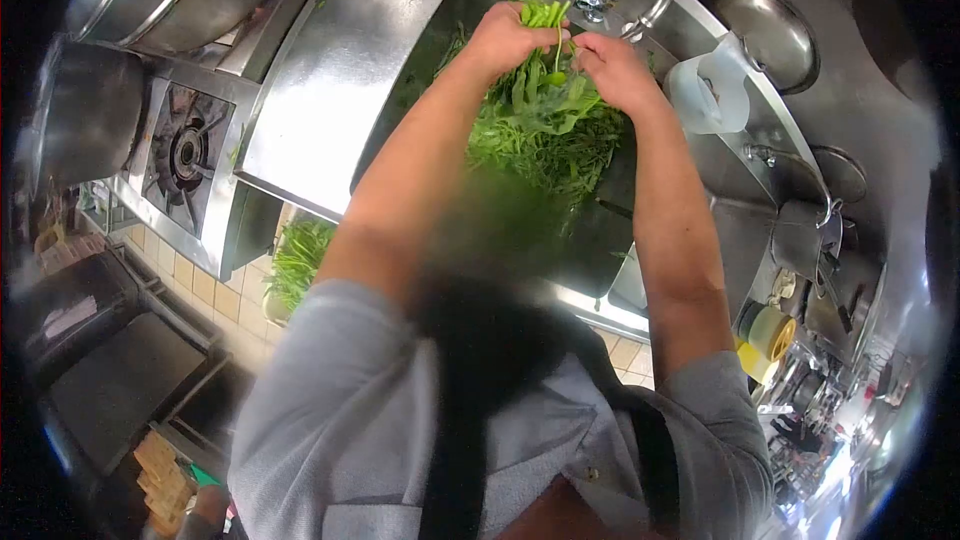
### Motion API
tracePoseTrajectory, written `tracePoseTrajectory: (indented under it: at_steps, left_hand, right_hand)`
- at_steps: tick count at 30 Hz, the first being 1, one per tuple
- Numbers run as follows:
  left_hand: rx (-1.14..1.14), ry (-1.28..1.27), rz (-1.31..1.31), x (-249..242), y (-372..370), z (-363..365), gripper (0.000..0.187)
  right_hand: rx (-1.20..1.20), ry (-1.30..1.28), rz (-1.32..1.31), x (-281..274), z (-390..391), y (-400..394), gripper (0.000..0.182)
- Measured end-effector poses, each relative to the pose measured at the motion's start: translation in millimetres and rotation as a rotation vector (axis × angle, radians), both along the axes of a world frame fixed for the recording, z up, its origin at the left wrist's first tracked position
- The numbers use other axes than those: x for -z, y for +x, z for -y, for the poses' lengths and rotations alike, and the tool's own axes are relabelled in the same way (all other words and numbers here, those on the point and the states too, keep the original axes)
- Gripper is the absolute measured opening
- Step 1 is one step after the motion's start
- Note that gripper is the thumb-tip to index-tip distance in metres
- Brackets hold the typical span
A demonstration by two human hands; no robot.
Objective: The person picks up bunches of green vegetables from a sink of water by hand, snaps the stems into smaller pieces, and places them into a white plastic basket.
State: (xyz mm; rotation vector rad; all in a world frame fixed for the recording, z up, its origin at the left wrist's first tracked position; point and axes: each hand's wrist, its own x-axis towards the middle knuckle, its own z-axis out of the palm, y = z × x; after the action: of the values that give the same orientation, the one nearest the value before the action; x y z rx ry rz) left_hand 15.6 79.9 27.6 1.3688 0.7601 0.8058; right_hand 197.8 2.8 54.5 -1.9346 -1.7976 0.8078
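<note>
My left hand is closed around a bunch of leafy greens, the pale green cut stems pointing up and away from me. Close beside it on the right, my right hand has its thumb and fingers pinched at the edge of the same greens; exactly which stem or leaf they grip is hard to see. Leaves hang below both hands over a large heap of loose greens, which lies in a deep metal sink. Part of the heap is blurred.
A curved faucet stands behind the sink. To the right are a translucent plastic jug and a round metal bowl. A steel drainboard and gas burner lie left. A container of greens sits below the drainboard.
</note>
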Motion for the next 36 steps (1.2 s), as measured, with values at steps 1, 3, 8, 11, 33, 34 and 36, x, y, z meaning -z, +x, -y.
tracePoseTrajectory:
  at_steps: [1,3,8,11,33,34,36]
  left_hand:
    - [0.036,0.0,-0.013,-2.3,1.2,1.8,0.027]
    - [0.073,0.001,-0.026,-4.3,3.9,4.8,0.027]
    - [-0.036,-0.106,0.076,9.2,7.0,12.5,0.02]
    - [-0.092,-0.363,0.146,1.3,-2.3,17.6,0.022]
    - [-0.187,-0.397,-0.074,0.8,-25.5,45.3,0.024]
    - [-0.216,-0.402,-0.038,5.1,-29.4,42.2,0.023]
    - [-0.204,-0.387,-0.049,19.5,-31.0,34.6,0.023]
  right_hand:
    - [-0.007,0.041,0.05,2.0,0.7,0.5,0.028]
    - [0.035,0.086,0.058,8.5,1.9,2.8,0.028]
    - [0.317,0.115,-0.39,23.3,0.4,13.8,0.026]
    - [0.631,0.247,-0.514,29.2,5.0,33.6,0.026]
    - [0.399,0.164,-0.864,9.5,9.0,17.5,0.023]
    - [0.423,0.191,-0.908,10.9,8.7,18.8,0.024]
    - [0.473,0.248,-0.997,13.5,9.3,21.5,0.026]
